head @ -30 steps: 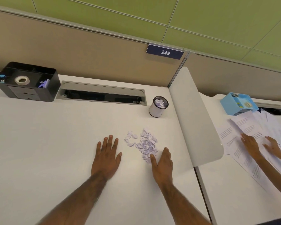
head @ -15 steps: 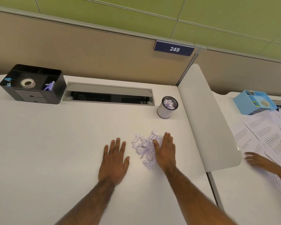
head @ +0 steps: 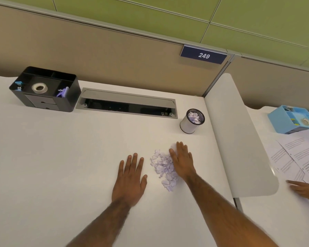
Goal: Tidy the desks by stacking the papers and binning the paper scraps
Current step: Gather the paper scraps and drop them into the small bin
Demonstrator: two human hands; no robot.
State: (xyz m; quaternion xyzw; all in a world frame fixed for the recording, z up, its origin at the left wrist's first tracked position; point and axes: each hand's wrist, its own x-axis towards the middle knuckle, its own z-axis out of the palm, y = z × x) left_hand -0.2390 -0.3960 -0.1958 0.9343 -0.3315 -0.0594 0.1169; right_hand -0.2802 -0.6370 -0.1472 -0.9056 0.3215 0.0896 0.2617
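Note:
A pile of pale purple paper scraps (head: pixel 163 167) lies on the white desk (head: pixel 61 157). My right hand (head: pixel 182 160) lies flat with straight fingers against the pile's right side, partly over it. My left hand (head: pixel 130 177) rests flat on the desk just left of the pile, a small gap apart. A small white cylindrical bin (head: pixel 192 121) with scraps inside stands behind the pile, near the divider. Printed papers (head: pixel 296 157) are spread on the neighbouring desk at the right.
A black desk organiser (head: pixel 45 89) with a tape roll sits at the back left. A grey cable tray opening (head: pixel 127 105) runs along the back. A white divider panel (head: pixel 239 139) separates the desks. Another person's hand (head: pixel 301 188) rests on the right desk near a blue organiser (head: pixel 292 119).
My right hand slid forward and left along the scraps, pressing them into a tighter pile. The left hand stayed flat. The other person's hands drew back towards the right edge.

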